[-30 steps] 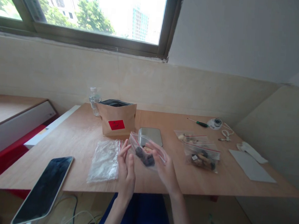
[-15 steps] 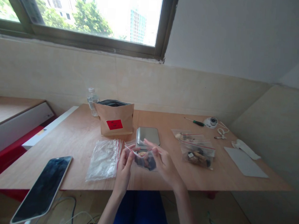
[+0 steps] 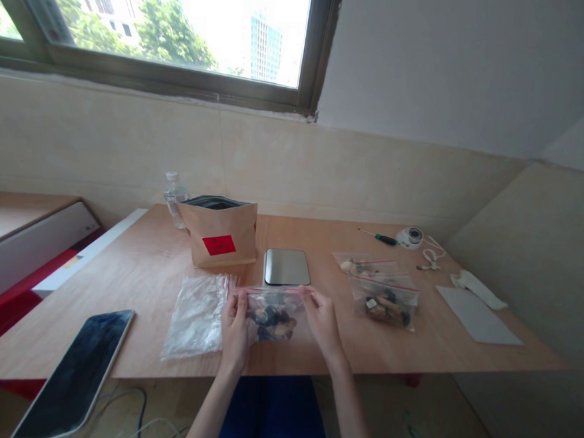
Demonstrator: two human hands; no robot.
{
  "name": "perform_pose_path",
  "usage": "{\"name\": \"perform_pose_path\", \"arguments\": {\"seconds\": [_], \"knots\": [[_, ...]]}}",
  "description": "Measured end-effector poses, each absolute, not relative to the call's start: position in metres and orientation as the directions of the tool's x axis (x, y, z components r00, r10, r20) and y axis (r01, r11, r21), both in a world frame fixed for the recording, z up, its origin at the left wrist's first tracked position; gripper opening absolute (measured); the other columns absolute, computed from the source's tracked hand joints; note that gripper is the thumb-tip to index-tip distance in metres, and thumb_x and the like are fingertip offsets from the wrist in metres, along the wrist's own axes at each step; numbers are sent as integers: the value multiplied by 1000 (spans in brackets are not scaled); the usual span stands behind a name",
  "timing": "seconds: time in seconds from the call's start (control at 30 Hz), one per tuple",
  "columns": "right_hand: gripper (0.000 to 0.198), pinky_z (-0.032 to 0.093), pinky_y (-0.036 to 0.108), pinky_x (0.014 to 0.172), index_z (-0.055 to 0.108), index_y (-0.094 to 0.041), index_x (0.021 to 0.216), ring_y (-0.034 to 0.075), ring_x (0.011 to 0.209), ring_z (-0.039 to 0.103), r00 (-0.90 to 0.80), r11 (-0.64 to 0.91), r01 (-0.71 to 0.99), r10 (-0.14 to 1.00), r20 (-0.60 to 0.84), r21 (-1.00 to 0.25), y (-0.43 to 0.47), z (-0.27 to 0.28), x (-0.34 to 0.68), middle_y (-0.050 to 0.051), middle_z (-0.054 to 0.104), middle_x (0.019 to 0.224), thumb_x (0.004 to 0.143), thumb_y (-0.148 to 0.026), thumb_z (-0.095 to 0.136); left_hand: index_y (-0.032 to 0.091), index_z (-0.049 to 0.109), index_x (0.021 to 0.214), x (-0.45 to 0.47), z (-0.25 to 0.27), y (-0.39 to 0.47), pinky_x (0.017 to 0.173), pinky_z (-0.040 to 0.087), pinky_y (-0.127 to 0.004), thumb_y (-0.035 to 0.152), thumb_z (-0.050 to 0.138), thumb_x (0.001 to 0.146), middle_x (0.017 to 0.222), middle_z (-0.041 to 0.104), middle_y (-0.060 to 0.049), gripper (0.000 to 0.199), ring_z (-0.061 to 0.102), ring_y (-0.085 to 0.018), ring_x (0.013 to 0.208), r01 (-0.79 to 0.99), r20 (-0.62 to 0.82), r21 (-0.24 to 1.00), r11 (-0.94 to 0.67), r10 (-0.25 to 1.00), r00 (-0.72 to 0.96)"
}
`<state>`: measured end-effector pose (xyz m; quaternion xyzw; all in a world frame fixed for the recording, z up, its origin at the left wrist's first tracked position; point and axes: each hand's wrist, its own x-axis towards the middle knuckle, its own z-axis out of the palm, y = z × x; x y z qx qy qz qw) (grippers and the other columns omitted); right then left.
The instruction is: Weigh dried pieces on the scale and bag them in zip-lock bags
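Note:
A small clear zip bag (image 3: 271, 313) with a red seal strip and dark and tan pieces inside is stretched flat between my two hands, just above the wooden table (image 3: 132, 281). My left hand (image 3: 235, 328) pinches its left top corner. My right hand (image 3: 321, 322) pinches its right top corner. A stack of empty clear zip bags (image 3: 197, 314) lies just left of my left hand. A small silver scale (image 3: 285, 266) sits right behind the held bag.
A brown paper pouch (image 3: 221, 233) with a red label stands behind, a water bottle (image 3: 175, 197) beside it. Two filled zip bags (image 3: 381, 292) lie to the right. Farther right are a screwdriver (image 3: 378, 237), a white round device (image 3: 411, 237) and paper (image 3: 478, 315). A phone (image 3: 74, 372) overhangs the near left edge.
The bag was tilted and held at an angle; now it is turned level with the seal strip on top. Both hands have moved to its top corners and spread apart.

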<state>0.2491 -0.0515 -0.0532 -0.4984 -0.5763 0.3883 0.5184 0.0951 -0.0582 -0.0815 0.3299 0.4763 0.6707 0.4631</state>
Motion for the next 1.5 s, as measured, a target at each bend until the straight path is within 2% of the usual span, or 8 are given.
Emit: {"name": "perform_pose_path", "arguments": {"seconds": [0.17,0.37,0.5,0.6,0.77,1.03,1.27,1.5], "knots": [[41,54,37,75,68,-16,86,25,80,69,39,116,48,992,118,-992,-42,-81,259,9,73,81,74,-54,63,17,59,81,93,-103,-45,55,40,-22,57,49,80,66,53,1,41,49,-13,60,-176,13,982,-71,950,-313],[39,55,37,76,66,-15,85,24,80,70,175,72,-77,983,58,-994,-47,-106,263,10,74,81,74,-52,63,16,59,78,90,-112,-42,58,40,-22,50,62,74,68,58,1,35,51,-12,61,-190,28,977,-97,942,-334],[38,55,35,71,64,-15,85,24,75,70,350,104,-68,934,74,-992,-49,-114,262,10,73,79,75,-51,62,15,60,77,90,-109,-45,65,42,-23,45,62,76,71,62,-1,30,56,-13,67,-178,58,977,-118,949,-310],[42,55,38,74,65,-14,91,24,79,69,394,132,-7,912,118,-991,-50,-117,263,11,73,84,80,-54,55,16,63,83,91,-104,-46,67,44,-25,45,61,76,74,64,-2,31,59,-16,72,-173,49,979,-105,952,-303],[41,55,38,75,64,-16,92,24,79,68,416,147,71,894,163,-987,-51,-117,264,11,72,84,83,-54,49,15,64,86,93,-102,-45,73,45,-27,46,63,74,82,68,-5,34,62,-19,80,-176,25,981,-76,961,-274],[36,53,33,73,63,-17,84,21,77,67,439,179,129,872,218,-975,-54,-114,265,9,71,82,84,-50,50,14,64,86,91,-107,-46,71,44,-26,46,62,75,82,68,-5,33,62,-18,78,-157,22,986,-64,966,-256],[40,53,34,70,63,-16,86,22,72,67,412,174,52,893,179,-983,-51,-96,262,8,72,77,83,-54,49,15,66,84,81,-78,-37,70,45,-26,41,63,75,76,68,-4,28,62,-17,74,-123,106,984,-132,974,-201],[34,53,35,75,65,-16,85,23,76,69,270,203,1,943,196,-979,-41,-88,257,9,73,81,78,-49,59,16,68,89,65,-66,-26,75,45,-27,41,64,75,86,70,-5,29,62,-17,81,-102,130,984,-146,981,-147]]}}
